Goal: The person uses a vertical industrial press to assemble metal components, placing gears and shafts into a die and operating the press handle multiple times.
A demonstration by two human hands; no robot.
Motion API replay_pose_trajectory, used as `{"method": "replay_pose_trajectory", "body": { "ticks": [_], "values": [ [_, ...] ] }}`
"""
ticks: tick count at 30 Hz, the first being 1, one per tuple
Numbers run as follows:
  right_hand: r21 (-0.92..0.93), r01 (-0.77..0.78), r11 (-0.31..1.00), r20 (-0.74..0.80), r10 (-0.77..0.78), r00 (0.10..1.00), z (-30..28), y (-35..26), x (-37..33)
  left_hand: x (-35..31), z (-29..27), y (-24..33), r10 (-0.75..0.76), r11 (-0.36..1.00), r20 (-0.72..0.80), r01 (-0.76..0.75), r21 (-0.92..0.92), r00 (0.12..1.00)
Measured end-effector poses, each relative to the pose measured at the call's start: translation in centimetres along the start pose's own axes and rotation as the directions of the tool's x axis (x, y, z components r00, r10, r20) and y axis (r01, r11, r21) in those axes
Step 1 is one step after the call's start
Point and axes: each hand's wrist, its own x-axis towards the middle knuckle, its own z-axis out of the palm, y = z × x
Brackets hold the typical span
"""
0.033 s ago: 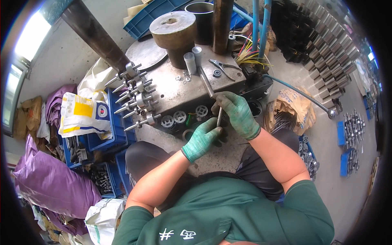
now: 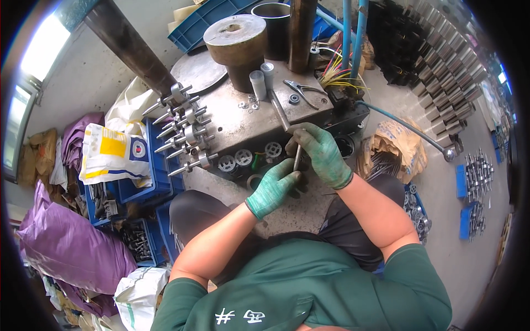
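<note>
A thin metal shaft is held between my hands, just in front of the machine bed. My left hand, in a green glove with dark fingertips, pinches its lower end. My right hand, gloved the same way, closes round its upper part. Some fingers of both hands are hidden. Close above my right hand, a thicker metal bar lies on the steel bed. Snap ring pliers, a small bearing, loose rings and plastic tubes lie or stand farther back.
At the left edge of the bed stand several shafts with rotors. Blue crates and a purple sack are on my left. To my right are a brown paper bag of rods and a blue handle bar. Thick columns rise behind.
</note>
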Motion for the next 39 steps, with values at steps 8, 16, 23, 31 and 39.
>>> {"method": "replay_pose_trajectory", "body": {
  "ticks": [8, 16, 23, 31, 39],
  "values": [
    [0.124, -0.047, 0.991, 0.159, 0.027, 0.987, 1.5, 2.4, -0.6, 0.0, -0.7, 0.0, 0.122, 0.991, -0.068, -0.125, -0.051, 0.990],
    [0.180, -0.257, 0.950, -0.140, 0.283, 0.949, -0.1, 7.8, 0.9, 0.1, -3.6, 3.9, 0.490, 0.796, -0.343, -0.572, -0.198, 0.801],
    [0.029, -0.544, 0.839, 0.193, 0.529, 0.827, -3.5, 17.5, 7.3, 0.3, -4.9, 2.7, 0.414, 0.829, -0.345, -0.505, -0.241, 0.843],
    [0.135, -0.763, 0.632, -0.008, 0.771, 0.637, -4.6, 19.0, 6.4, 1.3, -1.6, -1.9, 0.047, 0.991, -0.083, -0.057, -0.121, 0.995],
    [-0.991, -0.108, 0.078, -0.068, 0.400, 0.914, -9.9, 10.7, 4.8, 3.5, -0.2, -3.1, -0.297, 0.944, -0.015, 0.291, -0.158, 0.955]
  ]
}}
